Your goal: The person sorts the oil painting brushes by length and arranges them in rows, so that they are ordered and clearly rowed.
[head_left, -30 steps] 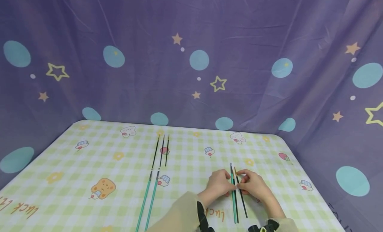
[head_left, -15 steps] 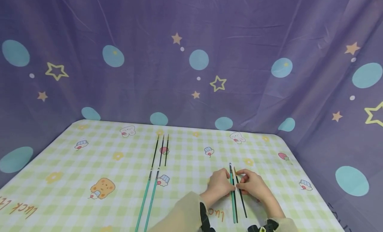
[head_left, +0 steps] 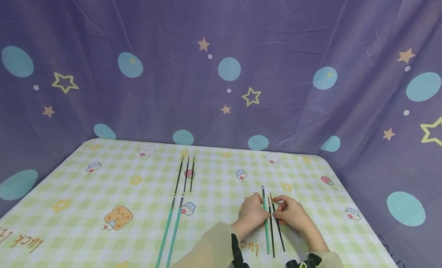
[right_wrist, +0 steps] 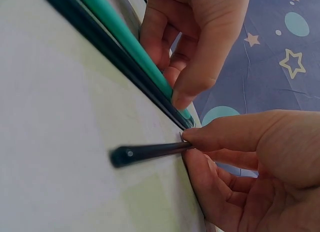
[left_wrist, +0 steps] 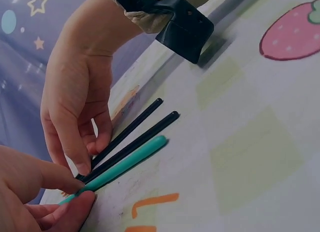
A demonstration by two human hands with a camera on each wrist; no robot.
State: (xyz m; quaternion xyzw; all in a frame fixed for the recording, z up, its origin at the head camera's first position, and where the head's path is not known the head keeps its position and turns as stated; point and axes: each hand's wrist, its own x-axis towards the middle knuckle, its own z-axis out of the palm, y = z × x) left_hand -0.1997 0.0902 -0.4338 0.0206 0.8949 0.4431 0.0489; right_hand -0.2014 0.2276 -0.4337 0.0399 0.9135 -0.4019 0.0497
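At the right of the cloth-covered table, three slim paintbrushes lie side by side. My left hand (head_left: 253, 211) pinches the green-handled paintbrush (head_left: 267, 237) between thumb and fingers, also seen on the green handle (left_wrist: 127, 162) in the left wrist view. The middle black paintbrush (head_left: 271, 235) lies between the hands. My right hand (head_left: 293, 213) pinches the rightmost black paintbrush (head_left: 281, 237) near its bristle end. In the right wrist view this black handle (right_wrist: 150, 151) slants away from the other two. The fingers hide parts of the brushes.
To the left lie two green-handled paintbrushes (head_left: 167, 233), with three short black paintbrushes (head_left: 185, 177) beyond them. The checked tablecloth (head_left: 224, 176) carries printed cakes, flowers and rabbits. A purple starred curtain (head_left: 165, 80) rises behind the table.
The green paintbrush has shifted slightly left and away from me with my left hand, so a gap shows between it and the middle black one. My right hand has hardly moved.
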